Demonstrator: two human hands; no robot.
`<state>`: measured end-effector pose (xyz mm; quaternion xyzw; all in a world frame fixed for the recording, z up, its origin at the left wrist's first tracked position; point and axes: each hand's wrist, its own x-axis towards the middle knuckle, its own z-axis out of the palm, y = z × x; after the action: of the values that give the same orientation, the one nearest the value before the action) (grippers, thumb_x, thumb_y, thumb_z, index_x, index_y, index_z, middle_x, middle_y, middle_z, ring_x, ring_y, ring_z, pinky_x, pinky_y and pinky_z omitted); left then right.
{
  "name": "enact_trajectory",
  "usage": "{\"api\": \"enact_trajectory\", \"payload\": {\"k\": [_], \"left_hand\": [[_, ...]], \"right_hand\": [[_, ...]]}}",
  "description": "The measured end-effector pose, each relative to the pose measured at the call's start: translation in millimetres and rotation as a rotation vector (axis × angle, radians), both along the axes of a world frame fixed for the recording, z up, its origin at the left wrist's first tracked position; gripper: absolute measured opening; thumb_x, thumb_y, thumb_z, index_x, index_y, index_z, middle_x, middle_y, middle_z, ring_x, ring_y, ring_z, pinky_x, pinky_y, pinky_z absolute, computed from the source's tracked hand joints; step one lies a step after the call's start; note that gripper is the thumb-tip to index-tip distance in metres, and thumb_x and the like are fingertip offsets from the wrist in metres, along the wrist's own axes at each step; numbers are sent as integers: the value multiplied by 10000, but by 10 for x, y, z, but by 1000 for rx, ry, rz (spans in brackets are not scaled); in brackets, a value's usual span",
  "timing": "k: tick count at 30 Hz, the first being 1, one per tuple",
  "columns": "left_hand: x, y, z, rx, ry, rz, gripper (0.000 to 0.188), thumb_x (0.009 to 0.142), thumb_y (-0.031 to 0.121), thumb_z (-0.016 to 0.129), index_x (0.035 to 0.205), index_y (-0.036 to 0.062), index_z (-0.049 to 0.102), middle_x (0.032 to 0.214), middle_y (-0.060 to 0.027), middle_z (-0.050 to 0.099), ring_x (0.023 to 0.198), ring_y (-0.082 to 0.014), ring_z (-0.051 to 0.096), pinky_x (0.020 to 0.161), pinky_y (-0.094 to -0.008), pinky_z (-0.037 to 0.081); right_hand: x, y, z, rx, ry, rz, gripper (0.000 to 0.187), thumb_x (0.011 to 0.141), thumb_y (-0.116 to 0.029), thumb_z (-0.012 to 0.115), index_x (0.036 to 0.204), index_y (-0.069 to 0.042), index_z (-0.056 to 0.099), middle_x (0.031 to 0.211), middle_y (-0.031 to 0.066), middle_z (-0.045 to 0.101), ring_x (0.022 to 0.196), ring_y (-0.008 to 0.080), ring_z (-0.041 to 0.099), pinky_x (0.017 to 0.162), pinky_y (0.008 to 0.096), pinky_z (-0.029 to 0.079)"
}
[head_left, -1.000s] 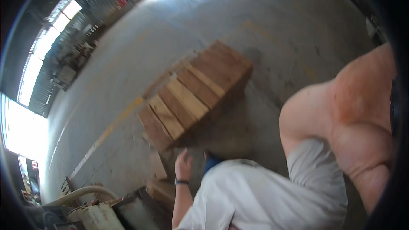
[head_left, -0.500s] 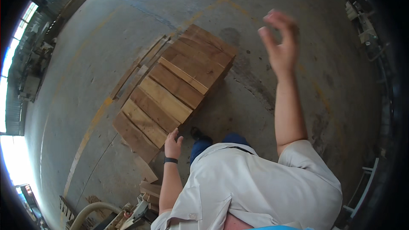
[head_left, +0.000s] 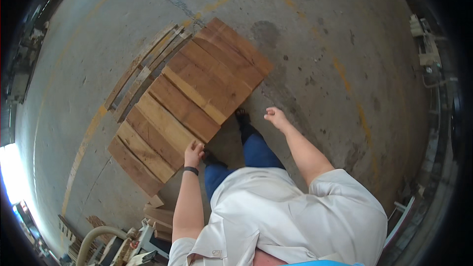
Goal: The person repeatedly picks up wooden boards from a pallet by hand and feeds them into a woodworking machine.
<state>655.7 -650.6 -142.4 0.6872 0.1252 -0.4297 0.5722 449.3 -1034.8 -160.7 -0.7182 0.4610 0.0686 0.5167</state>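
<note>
Several brown wooden boards (head_left: 197,74) lie side by side as a broad stack in front of me, some darker and some pale yellow along the grain. My left hand (head_left: 194,153), with a black band on its wrist, is at the near edge of the boards with its fingers curled in; whether it touches the wood I cannot tell. To the right of the stack, my right hand (head_left: 276,117) hangs in the air over the floor, fingers loosely closed, with nothing visible in them.
A wooden pallet (head_left: 143,71) shows from under the stack's far left side. Machinery with a thick beige hose (head_left: 98,234) and wood offcuts (head_left: 158,216) stand at the lower left. Yellow lines (head_left: 345,76) mark the concrete floor. Equipment (head_left: 427,51) lines the right side.
My right hand has come down and inward from a raised, open pose, and its fingers have closed. My left hand's fingers have curled in. I have moved closer to the stack.
</note>
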Motion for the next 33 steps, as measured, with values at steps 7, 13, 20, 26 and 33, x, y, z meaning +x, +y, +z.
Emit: {"api": "enact_trajectory", "payload": {"k": [7,13,20,26,33], "left_hand": [[-425,-1242,-890,55,579,472,736,958,127,625,1559,68,204,1430,-173,468,1264,-371,521,988,-501,502],[-283,-1880,-1570,238,411,423,748,910,87,640,1540,112,239,1502,-99,407,1287,-277,471,1026,-469,427],[-203,-2152,-2351,462,239,408,674,840,47,688,1440,26,382,1384,-152,464,960,-224,583,670,-317,492],[-404,-2396,-2386,518,319,472,729,785,22,700,1455,8,415,1318,-117,510,800,-160,539,501,-273,391],[-354,-2264,-1977,166,414,913,664,856,39,712,1430,16,379,1353,-156,485,1267,-321,495,1085,-518,375]], "right_hand": [[894,-1167,-693,83,166,-8,653,788,-178,794,1357,16,539,1292,201,596,1201,297,576,1018,389,458],[1735,-2126,-1245,-154,209,255,803,743,-200,824,1420,32,461,1468,251,437,1371,351,429,1133,401,362],[2101,-2302,-1536,-220,365,309,1036,729,-245,847,1534,11,245,1557,234,296,1453,350,293,1205,396,269],[1936,-2618,-1418,-331,550,304,1047,696,-349,865,1531,-56,306,1504,209,362,1393,360,373,1156,428,352],[1868,-2748,-1450,-149,576,311,844,721,-254,859,1421,-11,453,1413,201,469,1307,338,470,1104,432,400]]}}
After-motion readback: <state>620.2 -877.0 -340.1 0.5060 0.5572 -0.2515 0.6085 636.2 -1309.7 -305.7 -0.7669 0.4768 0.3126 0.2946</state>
